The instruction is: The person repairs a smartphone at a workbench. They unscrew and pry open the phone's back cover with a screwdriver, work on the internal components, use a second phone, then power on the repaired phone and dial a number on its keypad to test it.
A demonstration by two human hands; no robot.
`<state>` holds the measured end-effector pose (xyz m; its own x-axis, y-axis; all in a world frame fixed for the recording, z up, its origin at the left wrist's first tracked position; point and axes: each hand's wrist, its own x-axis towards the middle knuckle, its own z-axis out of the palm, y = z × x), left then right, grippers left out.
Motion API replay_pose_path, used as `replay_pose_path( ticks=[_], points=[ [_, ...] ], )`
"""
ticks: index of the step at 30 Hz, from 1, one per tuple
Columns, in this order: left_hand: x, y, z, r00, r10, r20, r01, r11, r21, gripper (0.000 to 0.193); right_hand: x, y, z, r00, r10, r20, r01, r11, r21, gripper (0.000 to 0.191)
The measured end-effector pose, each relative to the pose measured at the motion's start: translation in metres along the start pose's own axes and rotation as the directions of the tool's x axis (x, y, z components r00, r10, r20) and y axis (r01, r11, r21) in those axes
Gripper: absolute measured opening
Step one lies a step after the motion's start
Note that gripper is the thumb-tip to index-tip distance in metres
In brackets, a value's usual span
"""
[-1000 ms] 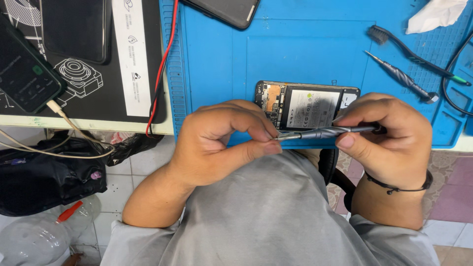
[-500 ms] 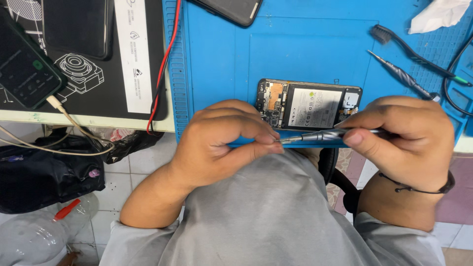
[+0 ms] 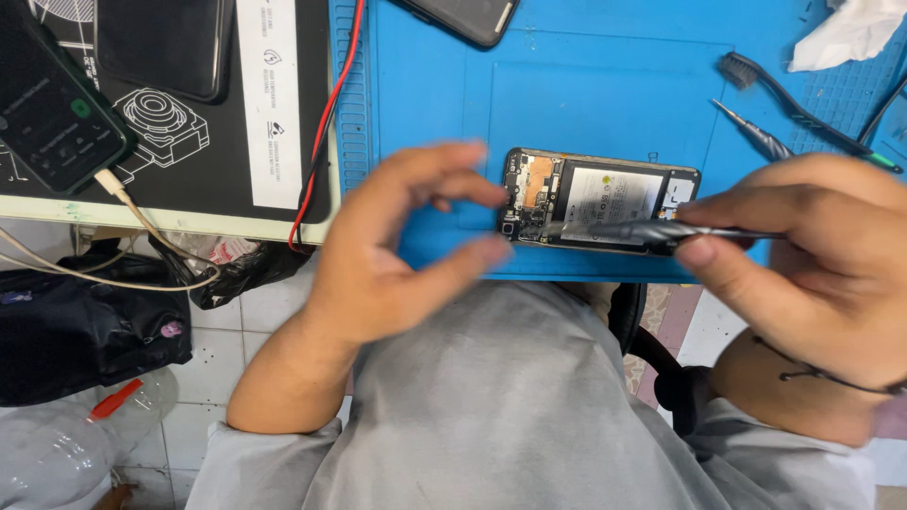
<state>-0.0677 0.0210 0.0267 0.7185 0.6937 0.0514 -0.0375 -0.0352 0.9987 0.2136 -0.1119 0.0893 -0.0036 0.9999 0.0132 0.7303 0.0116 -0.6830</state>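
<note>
Honestly, with my left hand [image 3: 397,250] released and my right hand [image 3: 812,255] grasping the screwdriver [image 3: 661,229], its tip may skid across the unbraced opened phone [image 3: 600,198].

This is a phone fixing shop, because an opened phone [image 3: 600,200] lies on a blue work mat [image 3: 605,76] on the counter [image 3: 189,222], with small tools [image 3: 756,140] and more phones [image 3: 52,109] around.

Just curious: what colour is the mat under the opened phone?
Bright blue mat, clearest in the head view.
</note>
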Motion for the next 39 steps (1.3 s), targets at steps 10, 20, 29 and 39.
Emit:
replay_pose_path(
  ticks=[10,20,29,39],
  points=[
    [0.011,-0.028,0.019,0.992,0.083,-0.095,-0.018,0.837,0.546,0.066,0.036,-0.049,0.005,0.935,-0.306,0.176,0.350,0.869,-0.350,0.024],
    [0.017,-0.027,0.019,0.988,0.069,-0.136,0.017,0.834,0.551,0.065,0.055,-0.056,0.015,0.907,-0.338,0.251,0.416,0.813,-0.408,0.020],
    [0.019,-0.027,0.018,0.989,0.062,-0.132,0.020,0.841,0.541,0.061,0.057,-0.060,0.028,0.889,-0.361,0.281,0.454,0.771,-0.447,0.019],
    [0.017,-0.027,0.016,0.989,0.080,-0.124,-0.003,0.850,0.527,0.053,0.056,-0.067,0.033,0.850,-0.379,0.365,0.517,0.730,-0.447,0.017]
  ],
)
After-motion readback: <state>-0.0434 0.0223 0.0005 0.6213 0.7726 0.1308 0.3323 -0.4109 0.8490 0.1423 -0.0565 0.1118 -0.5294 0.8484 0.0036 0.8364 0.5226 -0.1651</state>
